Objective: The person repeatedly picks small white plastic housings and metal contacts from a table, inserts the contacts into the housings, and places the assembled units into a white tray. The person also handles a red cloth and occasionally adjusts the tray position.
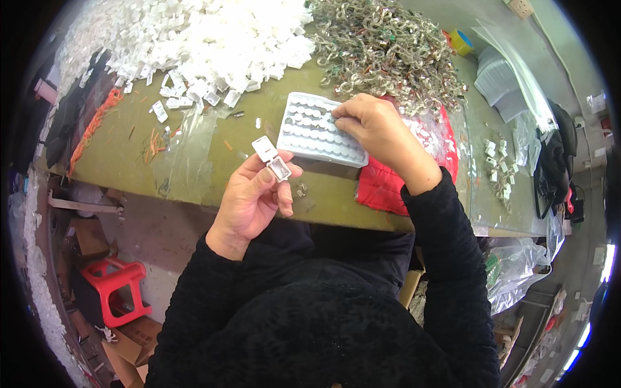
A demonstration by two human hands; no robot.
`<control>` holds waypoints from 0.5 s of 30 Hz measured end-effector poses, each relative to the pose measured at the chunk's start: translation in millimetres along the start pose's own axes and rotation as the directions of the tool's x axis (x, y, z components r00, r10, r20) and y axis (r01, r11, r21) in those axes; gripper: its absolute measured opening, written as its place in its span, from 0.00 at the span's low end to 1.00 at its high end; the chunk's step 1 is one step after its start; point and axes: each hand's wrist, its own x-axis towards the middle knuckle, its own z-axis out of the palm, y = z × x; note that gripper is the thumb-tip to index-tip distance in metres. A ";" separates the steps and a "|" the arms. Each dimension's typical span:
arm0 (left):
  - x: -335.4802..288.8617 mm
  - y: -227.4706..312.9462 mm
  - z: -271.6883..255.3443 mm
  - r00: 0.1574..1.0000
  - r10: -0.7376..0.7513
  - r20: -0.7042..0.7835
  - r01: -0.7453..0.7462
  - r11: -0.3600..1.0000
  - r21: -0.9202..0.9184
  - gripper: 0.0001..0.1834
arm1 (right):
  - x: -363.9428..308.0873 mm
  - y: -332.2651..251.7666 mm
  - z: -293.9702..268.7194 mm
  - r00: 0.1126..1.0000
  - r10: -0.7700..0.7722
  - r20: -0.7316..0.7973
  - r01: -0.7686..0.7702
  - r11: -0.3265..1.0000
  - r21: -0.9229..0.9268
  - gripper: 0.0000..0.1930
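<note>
Between the thumb and fingers of my left hand (244, 199) is a small white plastic case (279, 169). Its lid is hinged up, and the shallow hollow inside faces me. Just beyond lies a white tray (321, 157) with rows of small round silvery discs (309, 121) that look like button cells. My right hand (376, 124) reaches over the tray's right side, thumb and fingertips pinched together at the rows. Whatever sits between those fingertips is hidden.
A large heap of white cases (213, 45) covers the table's back left. Beside it rises a tangled pile of wired parts (388, 48). Red cloth (385, 187) lies under my right forearm. Plastic bags (517, 268) hang at right; a red stool (116, 291) stands lower left.
</note>
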 end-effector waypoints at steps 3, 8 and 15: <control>-1.4 0.4 4.2 0.999 -0.001 -0.037 0.002 1.000 0.010 0.22 | -7.9 -0.8 9.2 0.998 -0.056 -0.040 0.047 0.980 -0.196 0.07; -7.5 3.1 15.4 0.993 -0.037 -0.108 0.034 0.999 -0.029 0.21 | -13.6 -24.3 8.1 0.991 -0.117 -0.071 0.093 0.956 -0.277 0.07; -12.6 -3.9 32.1 0.998 -0.047 -0.042 0.044 0.997 -0.063 0.16 | -38.5 -75.3 3.7 0.932 -0.342 -0.122 0.352 0.934 0.065 0.12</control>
